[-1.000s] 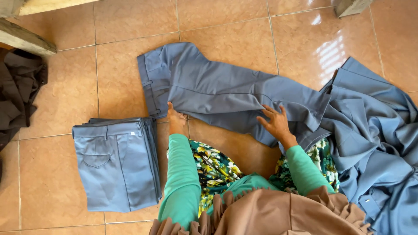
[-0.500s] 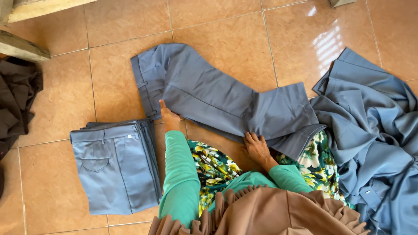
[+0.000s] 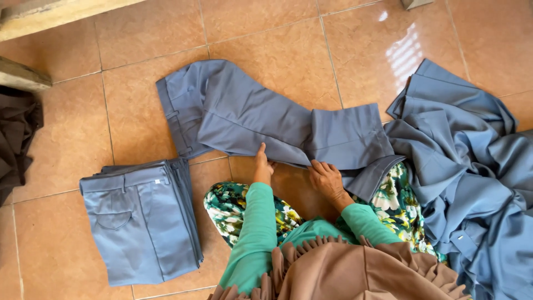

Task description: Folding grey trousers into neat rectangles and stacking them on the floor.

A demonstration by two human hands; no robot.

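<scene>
A pair of grey-blue trousers (image 3: 244, 116) lies flat on the tiled floor, waistband to the left, the leg ends folded back over at the right. My left hand (image 3: 262, 164) presses on the near edge of the trousers near the middle. My right hand (image 3: 326, 176) rests on the same near edge, just under the folded-back leg end. Both sleeves are green, and neither hand lifts the cloth off the floor.
A stack of folded grey-blue trousers (image 3: 141, 219) lies at the left. A heap of loose grey-blue garments (image 3: 472, 172) fills the right side. Dark brown cloth (image 3: 16, 139) sits at the far left under wooden boards (image 3: 33, 16). My floral skirt (image 3: 239, 205) covers the near floor.
The trouser legs have been folded back over toward the waistband. My right hand has moved left along the near edge, and my left hand has shifted slightly right.
</scene>
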